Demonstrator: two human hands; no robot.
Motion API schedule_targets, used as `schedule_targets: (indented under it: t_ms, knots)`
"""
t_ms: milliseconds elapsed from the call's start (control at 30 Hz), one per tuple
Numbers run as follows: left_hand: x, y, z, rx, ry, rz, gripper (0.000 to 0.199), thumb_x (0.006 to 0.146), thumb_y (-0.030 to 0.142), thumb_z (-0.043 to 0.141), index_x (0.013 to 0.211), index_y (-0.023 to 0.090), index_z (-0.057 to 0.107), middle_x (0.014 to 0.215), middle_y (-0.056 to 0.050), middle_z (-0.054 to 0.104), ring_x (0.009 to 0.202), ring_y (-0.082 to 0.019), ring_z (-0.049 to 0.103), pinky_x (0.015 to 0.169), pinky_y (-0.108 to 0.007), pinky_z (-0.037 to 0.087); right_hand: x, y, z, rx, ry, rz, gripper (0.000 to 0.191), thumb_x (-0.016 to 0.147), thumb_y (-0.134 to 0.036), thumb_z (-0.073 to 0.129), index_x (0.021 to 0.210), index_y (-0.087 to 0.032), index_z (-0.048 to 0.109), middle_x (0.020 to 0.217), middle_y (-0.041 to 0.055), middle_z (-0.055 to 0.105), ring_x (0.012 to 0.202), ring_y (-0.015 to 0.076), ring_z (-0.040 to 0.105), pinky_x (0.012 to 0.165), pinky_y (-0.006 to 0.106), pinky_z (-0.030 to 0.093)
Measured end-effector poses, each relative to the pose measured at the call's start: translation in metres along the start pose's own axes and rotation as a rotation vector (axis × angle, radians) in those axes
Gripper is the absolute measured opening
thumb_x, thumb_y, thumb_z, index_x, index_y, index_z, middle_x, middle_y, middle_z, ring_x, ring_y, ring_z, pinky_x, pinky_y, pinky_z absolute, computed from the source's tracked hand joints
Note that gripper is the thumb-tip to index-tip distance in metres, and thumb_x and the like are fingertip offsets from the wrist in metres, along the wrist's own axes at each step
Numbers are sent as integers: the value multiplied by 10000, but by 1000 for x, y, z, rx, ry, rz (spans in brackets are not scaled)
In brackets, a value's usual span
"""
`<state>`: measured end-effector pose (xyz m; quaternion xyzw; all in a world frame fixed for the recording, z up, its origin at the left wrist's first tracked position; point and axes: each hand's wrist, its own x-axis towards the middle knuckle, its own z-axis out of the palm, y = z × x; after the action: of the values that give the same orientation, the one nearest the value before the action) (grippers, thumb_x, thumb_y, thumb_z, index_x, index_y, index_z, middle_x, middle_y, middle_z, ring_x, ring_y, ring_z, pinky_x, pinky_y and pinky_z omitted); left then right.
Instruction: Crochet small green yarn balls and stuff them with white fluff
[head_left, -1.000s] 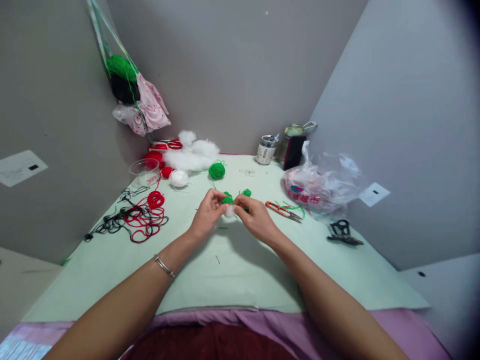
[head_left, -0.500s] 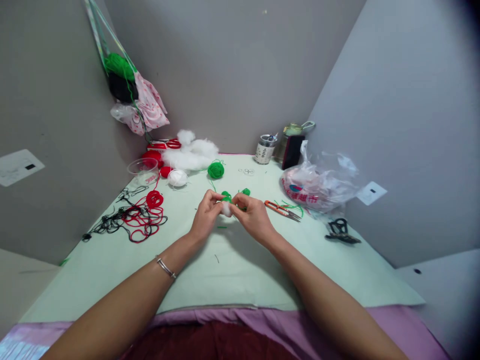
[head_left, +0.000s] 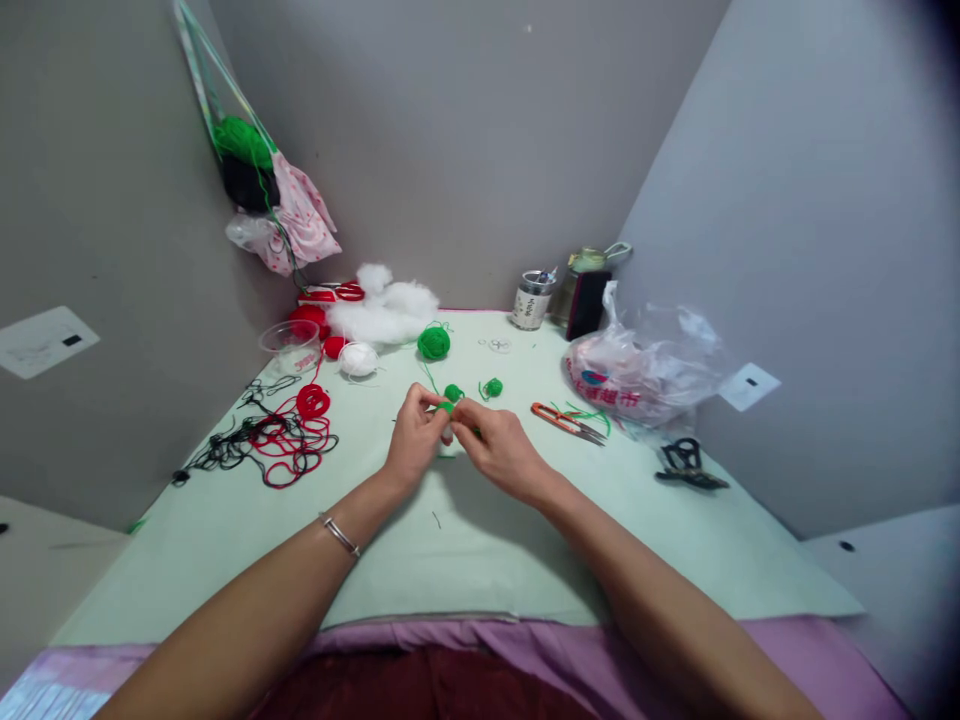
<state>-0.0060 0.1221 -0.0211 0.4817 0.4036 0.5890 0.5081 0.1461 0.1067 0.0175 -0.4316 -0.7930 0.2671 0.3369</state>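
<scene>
My left hand [head_left: 417,436] and my right hand [head_left: 496,442] meet over the middle of the table, fingertips closed. Between them is a small green crocheted piece [head_left: 448,407], mostly covered by the fingers; both hands grip it. A bit of white stuffing [head_left: 448,436] shows faintly below the fingers. Just beyond the fingertips sits a small green ball-shaped piece [head_left: 453,392]; whether it joins the held piece I cannot tell. Another small green piece [head_left: 493,387] lies behind my right hand. The green yarn ball [head_left: 433,342] rests farther back, a strand running towards my hands.
Orange thread snips [head_left: 568,423] lie right of my right hand, near green yarn scraps. A plastic bag [head_left: 645,370] and a black claw clip [head_left: 688,463] are farther right. Tangled black and red yarn [head_left: 289,435] spreads on the left, with white stuffing [head_left: 386,310] behind.
My right fingers have shifted slightly left and closer to the left fingertips. The white stuffing that showed clearly between the hands is now mostly hidden. The view has moved slightly.
</scene>
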Motion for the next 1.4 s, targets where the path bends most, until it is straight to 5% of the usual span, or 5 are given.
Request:
schedule_targets:
  t_ms: [133, 400, 867, 1067, 1400]
  knots:
    - [-2, 0, 1, -40, -33, -50, 216, 819, 271, 695, 849, 229, 485, 572, 70, 617, 503, -125, 595, 556, -254, 483, 7, 6, 1, -20, 75, 53, 154, 890, -198, 595, 753, -241, 540, 593, -64, 462, 568, 141, 402, 620, 265, 286]
    - [-8, 8, 3, -111, -146, -84, 403, 792, 444, 836, 927, 209, 538, 862, 16, 685, 776, -153, 725, 789, -345, 618, 9, 15, -6, 4, 159, 133, 178, 874, -245, 641, 716, -238, 559, 573, -54, 520, 563, 144, 412, 599, 273, 289]
    - [-1, 2, 1, -4, 29, -73, 253, 739, 252, 744, 809, 222, 503, 608, 92, 569, 435, -85, 524, 464, -208, 420, 1, 0, 5, 64, -8, 67, 148, 923, -188, 512, 789, -241, 548, 657, -29, 652, 618, 158, 538, 658, 267, 364]
    - [-6, 9, 6, -65, 15, -116, 234, 794, 352, 693, 795, 224, 498, 616, 70, 587, 489, -101, 555, 501, -221, 458, 7, 14, -6, -33, 51, 71, 67, 881, -220, 593, 824, -252, 580, 594, -62, 447, 565, 155, 388, 618, 269, 264]
    - [-6, 9, 7, -130, -60, -154, 308, 821, 414, 747, 837, 223, 506, 647, 64, 598, 551, -104, 576, 552, -225, 472, 10, 16, -2, -17, 56, 147, 216, 894, -336, 600, 708, -240, 547, 582, -48, 441, 572, 153, 398, 601, 271, 282]
